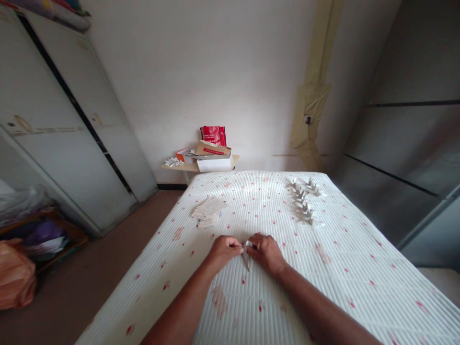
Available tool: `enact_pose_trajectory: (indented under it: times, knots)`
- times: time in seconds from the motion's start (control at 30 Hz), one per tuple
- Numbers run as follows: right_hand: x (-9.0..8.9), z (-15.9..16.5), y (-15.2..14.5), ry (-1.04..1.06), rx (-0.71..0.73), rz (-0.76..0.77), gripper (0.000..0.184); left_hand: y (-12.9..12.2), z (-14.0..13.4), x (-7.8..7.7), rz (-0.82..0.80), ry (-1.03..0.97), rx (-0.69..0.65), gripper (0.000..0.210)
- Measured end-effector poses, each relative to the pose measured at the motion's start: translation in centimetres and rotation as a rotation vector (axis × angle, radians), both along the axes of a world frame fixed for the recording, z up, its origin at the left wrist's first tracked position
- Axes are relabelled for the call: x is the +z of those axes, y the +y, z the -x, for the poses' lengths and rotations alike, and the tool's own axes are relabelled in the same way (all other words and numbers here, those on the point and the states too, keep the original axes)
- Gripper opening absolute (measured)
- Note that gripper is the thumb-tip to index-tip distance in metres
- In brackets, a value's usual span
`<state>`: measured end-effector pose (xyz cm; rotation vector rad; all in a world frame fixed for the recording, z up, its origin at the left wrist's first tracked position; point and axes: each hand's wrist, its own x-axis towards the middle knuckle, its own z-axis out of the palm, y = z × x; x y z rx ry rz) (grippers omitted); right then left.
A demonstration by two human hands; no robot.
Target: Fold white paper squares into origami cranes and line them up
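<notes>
Between my hands is a small piece of folded paper (247, 260), its narrow pointed end toward me. My left hand (226, 250) pinches its left side with thumb and fingertips. On the other side my right hand (265, 250) has its fingers curled round the paper, partly hiding it. Just beyond my left hand lies a stack of printed paper sheets (209, 211). Several folded paper cranes (303, 201) stand in a loose group at the far right of the white quilted bed cover (273, 297).
Past the bed's far edge, a small table (187, 167) bears a white box (214, 164), a red bag (214, 136) and white folded pieces (173, 162). Grey cabinets (72, 120) stand at left. An orange bag (16, 275) and a crate sit on the floor.
</notes>
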<state>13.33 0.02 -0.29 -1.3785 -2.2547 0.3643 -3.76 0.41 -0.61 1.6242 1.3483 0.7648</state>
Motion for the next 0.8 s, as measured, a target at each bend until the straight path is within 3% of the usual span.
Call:
enact_pose_trajectory:
  times: [0.17, 0.4, 0.8]
  knots:
    - [-0.2, -0.2, 0.2, 0.025, 0.007, 0.004, 0.015, 0.1, -0.3, -0.6, -0.065, 0.045, 0.024, 0.019]
    - [0.3, -1.1, 0.4, 0.083, 0.126, 0.071, 0.013, -0.3, -0.6, -1.3, -0.151, 0.17, 0.06, 0.016]
    - [0.0, -0.9, 0.3, 0.064, 0.105, 0.005, 0.018, -0.8, -1.6, -0.3, -0.19, 0.409, 0.136, 0.009]
